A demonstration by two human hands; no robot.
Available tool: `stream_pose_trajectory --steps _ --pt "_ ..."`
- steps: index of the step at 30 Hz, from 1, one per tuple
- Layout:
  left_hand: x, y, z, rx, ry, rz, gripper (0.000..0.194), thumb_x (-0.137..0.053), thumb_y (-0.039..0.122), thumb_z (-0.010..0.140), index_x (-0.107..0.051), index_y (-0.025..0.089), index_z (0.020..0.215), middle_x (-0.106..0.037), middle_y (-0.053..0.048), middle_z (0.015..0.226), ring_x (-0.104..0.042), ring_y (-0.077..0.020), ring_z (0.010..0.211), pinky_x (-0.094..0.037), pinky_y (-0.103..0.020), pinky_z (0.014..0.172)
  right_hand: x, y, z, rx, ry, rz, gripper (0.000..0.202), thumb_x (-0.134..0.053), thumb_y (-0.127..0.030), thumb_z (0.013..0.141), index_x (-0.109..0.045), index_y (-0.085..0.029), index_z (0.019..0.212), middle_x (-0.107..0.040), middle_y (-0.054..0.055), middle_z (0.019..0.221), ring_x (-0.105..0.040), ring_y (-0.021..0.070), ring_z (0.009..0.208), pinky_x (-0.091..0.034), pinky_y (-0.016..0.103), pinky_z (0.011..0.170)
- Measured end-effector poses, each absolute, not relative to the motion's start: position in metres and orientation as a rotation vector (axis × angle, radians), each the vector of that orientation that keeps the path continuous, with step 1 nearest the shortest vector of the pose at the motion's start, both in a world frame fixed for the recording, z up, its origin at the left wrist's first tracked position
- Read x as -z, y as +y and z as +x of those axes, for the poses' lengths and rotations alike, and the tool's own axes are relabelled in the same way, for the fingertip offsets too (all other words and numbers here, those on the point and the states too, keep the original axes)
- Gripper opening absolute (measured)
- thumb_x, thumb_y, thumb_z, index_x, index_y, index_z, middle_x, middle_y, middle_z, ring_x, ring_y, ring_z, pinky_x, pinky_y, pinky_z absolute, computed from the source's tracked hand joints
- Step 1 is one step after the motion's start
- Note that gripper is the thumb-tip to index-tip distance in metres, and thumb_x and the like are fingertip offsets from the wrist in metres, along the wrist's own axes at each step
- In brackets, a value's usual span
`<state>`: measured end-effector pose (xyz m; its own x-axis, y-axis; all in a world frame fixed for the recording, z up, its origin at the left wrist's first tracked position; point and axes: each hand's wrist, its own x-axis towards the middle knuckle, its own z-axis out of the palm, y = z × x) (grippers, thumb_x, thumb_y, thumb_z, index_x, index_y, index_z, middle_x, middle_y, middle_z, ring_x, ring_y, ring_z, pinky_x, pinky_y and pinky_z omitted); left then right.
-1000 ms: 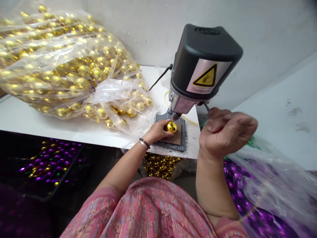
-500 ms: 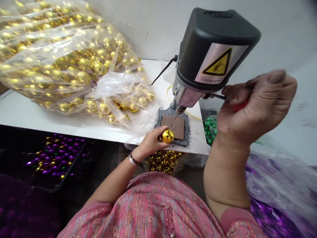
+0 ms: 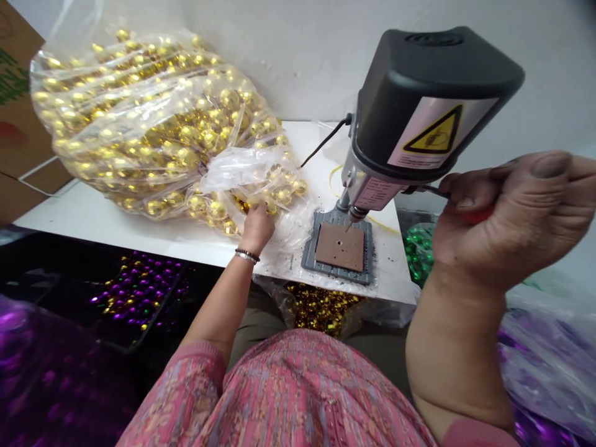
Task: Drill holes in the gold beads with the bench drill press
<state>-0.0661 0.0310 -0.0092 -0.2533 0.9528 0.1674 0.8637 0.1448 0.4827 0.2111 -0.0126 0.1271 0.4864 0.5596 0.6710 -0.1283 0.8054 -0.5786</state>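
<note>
My left hand (image 3: pixel 259 225) is at the mouth of a clear plastic bag full of shiny gold balls (image 3: pixel 181 136); its fingers reach among the balls, and their tips are hidden. My right hand (image 3: pixel 516 211) is wrapped round the red-ended lever (image 3: pixel 479 214) of a black drill press (image 3: pixel 433 93). Below the drill's bit lies a brown square block (image 3: pixel 342 248) with a small hole, on the grey base (image 3: pixel 310 257). No ball sits on the block.
Gold balls or pieces (image 3: pixel 321 307) lie in a clear bag below the table edge. Purple and gold balls (image 3: pixel 139 292) are at lower left, green ones (image 3: pixel 419 248) behind my right wrist. A cardboard box (image 3: pixel 23 118) stands at far left. Dark crumbs surround the base.
My left hand has moved from the block, where it held a gold ball, leftward to the bag opening. The ball is out of sight. My right hand stays on the lever. The view has shifted.
</note>
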Motion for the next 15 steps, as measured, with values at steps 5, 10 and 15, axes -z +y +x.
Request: stream_pose_trajectory --steps 5,10,15 --pt "0.002 0.058 -0.065 -0.426 2.290 1.741 0.046 -0.061 0.024 0.093 -0.060 0.013 0.138 -0.060 -0.026 0.145 -0.064 -0.0404 0.124 -0.052 -0.052 0.102 -0.126 -0.013 0.210 -0.427 -1.025 -0.460 0.029 -0.068 -0.035 0.091 -0.052 -0.016 0.076 -0.049 -0.012 0.059 -0.049 -0.0021 0.050 -0.042 0.017 0.050" --pt "0.004 0.057 -0.062 -0.376 2.217 1.795 0.059 -0.064 0.025 0.090 -0.053 0.015 0.146 -0.057 -0.025 0.148 -0.059 -0.0418 0.132 -0.048 -0.054 0.107 -0.123 -0.012 0.211 -0.399 -1.043 -0.419 0.026 -0.070 -0.038 0.089 -0.058 -0.017 0.079 -0.049 -0.012 0.061 -0.050 -0.0027 0.051 -0.043 0.016 0.051" --pt "0.001 0.019 -0.065 -0.808 1.724 1.625 0.060 -0.075 0.031 0.081 -0.055 0.017 0.135 -0.069 -0.014 0.120 -0.067 -0.0295 0.110 -0.055 -0.042 0.094 -0.121 -0.010 0.212 -0.398 -1.049 -0.402 0.025 -0.067 -0.037 0.091 -0.058 -0.016 0.081 -0.048 -0.011 0.062 -0.051 -0.0036 0.053 -0.046 0.016 0.055"
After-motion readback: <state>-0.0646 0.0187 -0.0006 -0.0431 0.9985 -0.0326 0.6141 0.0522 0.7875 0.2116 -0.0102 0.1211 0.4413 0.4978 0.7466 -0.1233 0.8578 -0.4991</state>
